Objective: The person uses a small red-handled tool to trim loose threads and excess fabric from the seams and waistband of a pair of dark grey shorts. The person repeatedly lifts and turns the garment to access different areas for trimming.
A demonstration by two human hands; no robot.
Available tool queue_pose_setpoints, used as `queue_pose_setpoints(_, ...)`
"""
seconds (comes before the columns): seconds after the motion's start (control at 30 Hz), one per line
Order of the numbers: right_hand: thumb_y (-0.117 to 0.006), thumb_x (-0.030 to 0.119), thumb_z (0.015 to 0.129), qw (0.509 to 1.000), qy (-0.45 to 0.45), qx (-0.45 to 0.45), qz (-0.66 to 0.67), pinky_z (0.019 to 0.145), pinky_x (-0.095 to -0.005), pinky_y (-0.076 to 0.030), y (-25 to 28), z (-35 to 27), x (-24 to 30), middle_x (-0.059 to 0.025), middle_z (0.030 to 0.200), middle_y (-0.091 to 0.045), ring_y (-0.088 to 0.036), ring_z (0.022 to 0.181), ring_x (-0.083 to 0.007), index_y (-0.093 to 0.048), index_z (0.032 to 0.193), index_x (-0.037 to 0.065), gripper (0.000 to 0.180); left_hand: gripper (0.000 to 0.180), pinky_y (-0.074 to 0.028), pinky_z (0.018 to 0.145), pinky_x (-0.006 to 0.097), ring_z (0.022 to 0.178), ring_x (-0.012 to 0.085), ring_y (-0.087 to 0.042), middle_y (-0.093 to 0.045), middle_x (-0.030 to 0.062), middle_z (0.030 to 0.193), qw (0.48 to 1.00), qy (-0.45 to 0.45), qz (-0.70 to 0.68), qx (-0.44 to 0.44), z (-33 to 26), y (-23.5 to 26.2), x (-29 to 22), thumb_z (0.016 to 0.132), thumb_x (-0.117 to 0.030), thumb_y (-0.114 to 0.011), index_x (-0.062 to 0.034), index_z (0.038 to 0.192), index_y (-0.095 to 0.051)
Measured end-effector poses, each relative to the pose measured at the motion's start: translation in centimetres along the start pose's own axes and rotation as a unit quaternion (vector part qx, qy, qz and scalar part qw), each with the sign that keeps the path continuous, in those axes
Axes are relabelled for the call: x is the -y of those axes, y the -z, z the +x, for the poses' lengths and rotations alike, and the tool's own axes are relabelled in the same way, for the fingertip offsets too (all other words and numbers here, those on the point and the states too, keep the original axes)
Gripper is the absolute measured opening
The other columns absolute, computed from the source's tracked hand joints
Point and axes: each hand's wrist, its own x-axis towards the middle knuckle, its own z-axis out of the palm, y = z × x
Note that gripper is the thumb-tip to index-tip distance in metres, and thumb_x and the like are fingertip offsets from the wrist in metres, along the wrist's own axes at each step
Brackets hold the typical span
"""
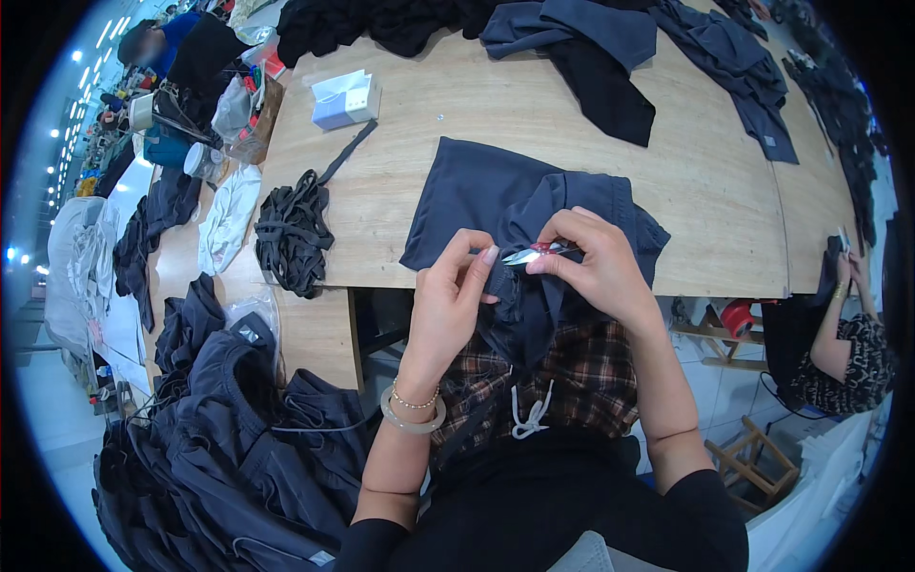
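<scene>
A dark blue-grey garment [477,195] lies over the table's front edge, part of it hanging down toward my lap. My left hand [446,300] pinches a bunched edge of this cloth between thumb and fingers. In my right hand [596,262] is a small pair of thread snips [526,255] with red handles and bright blades. The blades point left, close to the pinched cloth and my left fingertips. Whether they touch a thread is too small to tell.
The wooden table [381,210] carries a tissue box [345,100], a heap of dark straps [294,234] and dark garments [581,43] at its far side. Piled dark clothes [229,448] lie at my left. A wooden stool [753,467] stands right, near another person [848,353].
</scene>
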Motion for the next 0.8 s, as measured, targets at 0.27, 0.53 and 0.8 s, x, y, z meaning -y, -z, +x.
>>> queue_pose_setpoints(0.27,-0.082,0.030,0.078,0.999,-0.008,0.015,0.033,0.070,-0.0322,-0.046,-0.4,0.1,-0.2,-0.0040,0.078,-0.063,-0.057,0.078,-0.0179,-0.062,0.085,0.004,0.033,0.015,-0.058,0.060,0.024,0.068,0.0020,-0.055,-0.061,0.0000,0.075,1.000,0.022,-0.021,0.004,0.1,0.1,0.1,0.105,-0.017,-0.054,-0.0038,0.108,-0.060)
queue_pose_setpoints(0.53,-0.080,0.012,0.080,0.987,-0.026,-0.040,0.156,0.071,-0.0258,-0.045,-3.2,-0.3,1.6,-0.0005,0.088,-0.061,-0.055,0.080,-0.0091,-0.065,0.102,0.002,0.029,0.013,-0.061,0.061,0.025,0.073,0.0049,-0.063,-0.061,0.0004,0.076,0.978,0.095,-0.180,-0.046,0.5,-0.3,-0.7,0.106,-0.019,-0.051,-0.0057,0.106,-0.053)
queue_pose_setpoints(0.8,-0.072,0.003,0.085,0.953,-0.082,-0.076,0.282,0.065,-0.0229,-0.043,-5.3,0.9,-0.1,-0.0013,0.073,-0.059,-0.052,0.072,-0.0055,-0.065,0.086,-0.002,0.009,0.018,-0.060,0.065,0.022,0.073,0.0008,-0.060,-0.066,0.0037,0.097,0.987,0.056,-0.148,-0.006,0.5,0.1,-0.5,0.095,-0.008,-0.068,-0.0012,0.110,-0.062)
